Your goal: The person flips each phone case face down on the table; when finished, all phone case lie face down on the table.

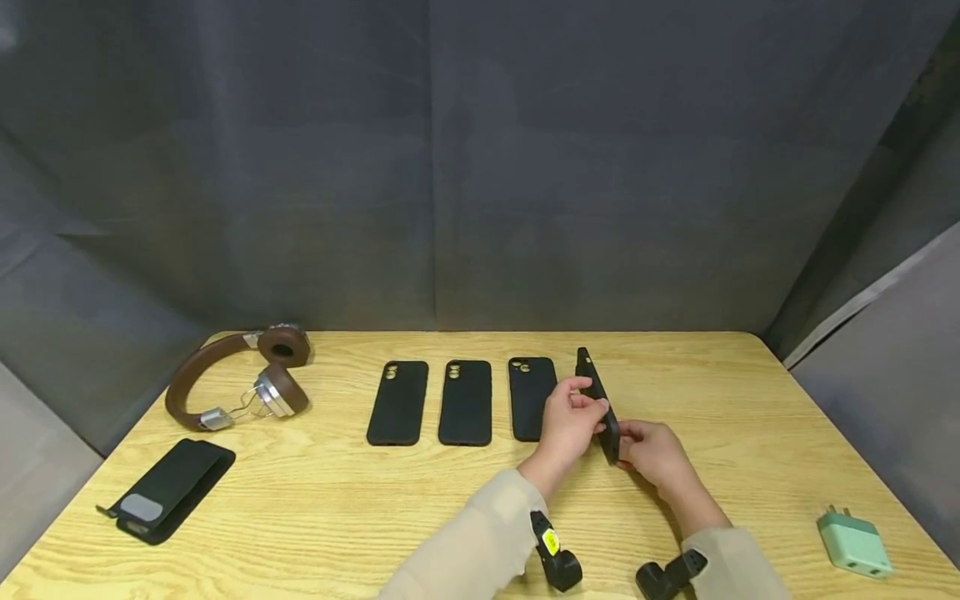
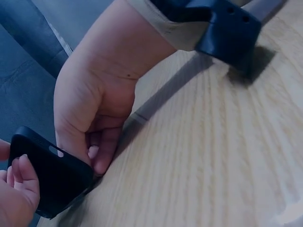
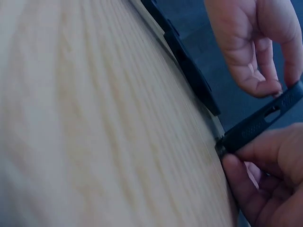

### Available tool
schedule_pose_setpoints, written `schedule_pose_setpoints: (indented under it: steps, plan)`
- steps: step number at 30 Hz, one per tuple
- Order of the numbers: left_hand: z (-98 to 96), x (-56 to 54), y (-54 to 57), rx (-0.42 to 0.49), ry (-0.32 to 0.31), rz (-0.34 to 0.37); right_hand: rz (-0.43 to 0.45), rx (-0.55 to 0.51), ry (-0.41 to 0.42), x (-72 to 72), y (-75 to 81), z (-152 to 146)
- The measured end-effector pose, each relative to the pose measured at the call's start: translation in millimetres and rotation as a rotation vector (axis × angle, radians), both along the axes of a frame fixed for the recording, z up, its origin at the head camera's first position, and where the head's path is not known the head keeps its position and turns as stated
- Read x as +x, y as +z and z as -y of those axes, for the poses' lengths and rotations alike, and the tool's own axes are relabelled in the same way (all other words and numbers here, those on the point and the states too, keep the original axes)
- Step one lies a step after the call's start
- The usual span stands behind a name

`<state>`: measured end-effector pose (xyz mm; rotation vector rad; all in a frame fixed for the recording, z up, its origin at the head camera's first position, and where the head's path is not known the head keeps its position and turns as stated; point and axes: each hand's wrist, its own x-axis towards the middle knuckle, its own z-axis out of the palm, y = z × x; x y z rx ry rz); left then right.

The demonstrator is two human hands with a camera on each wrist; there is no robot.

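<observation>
A black phone case (image 1: 598, 400) stands tilted on its long edge above the table, between both hands. From its left side my left hand (image 1: 567, 421) holds it, with fingertips against its inner face in the left wrist view. At the near lower end my right hand (image 1: 660, 454) pinches the case; the right wrist view shows thumb and fingers at its edge. An oblong cutout shows in the end wall of the case (image 2: 49, 177). Just left of the hands lies another black phone case (image 1: 528, 392), partly covered by the left hand.
Two more black phone cases (image 1: 465, 404) lie in line to the left. Brown headphones (image 1: 183, 383) rest at the back left, above a black folding item with a grey oval (image 1: 176, 483). A green plug charger (image 1: 855, 543) lies at the right. Dark cloth (image 1: 480, 167) hangs behind the table.
</observation>
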<state>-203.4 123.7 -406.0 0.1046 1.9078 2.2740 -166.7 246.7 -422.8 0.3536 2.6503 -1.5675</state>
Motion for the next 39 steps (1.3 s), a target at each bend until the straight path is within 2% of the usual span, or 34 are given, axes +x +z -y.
schedule_pose_setpoints:
  steps: [5,10,18,23,28,31,39]
  plan:
    - [-3.2,0.6,2.1,-0.008,0.002,0.030,-0.008,0.056,-0.028,2.1,0.3,-0.2]
    - [-6.3,1.4,0.7,0.003,0.002,0.038,-0.003,0.011,-0.025,4.6,0.5,-0.6]
    - [-7.1,3.3,-1.6,0.031,-0.004,0.062,-0.011,-0.196,-0.044,11.6,-0.8,-1.4]
    - [-8.2,2.1,-0.8,0.039,-0.006,0.062,-0.005,-0.293,-0.061,15.7,13.0,-4.8]
    - [-8.6,1.5,-1.3,0.045,-0.014,0.063,-0.010,-0.337,-0.056,21.8,27.0,-5.6]
    - [-8.2,1.6,-1.0,0.048,-0.016,0.059,-0.026,-0.334,-0.052,24.9,31.6,-4.2]
    - [-7.9,1.8,-1.1,0.044,-0.025,0.065,-0.052,-0.247,-0.042,26.2,34.3,2.7]
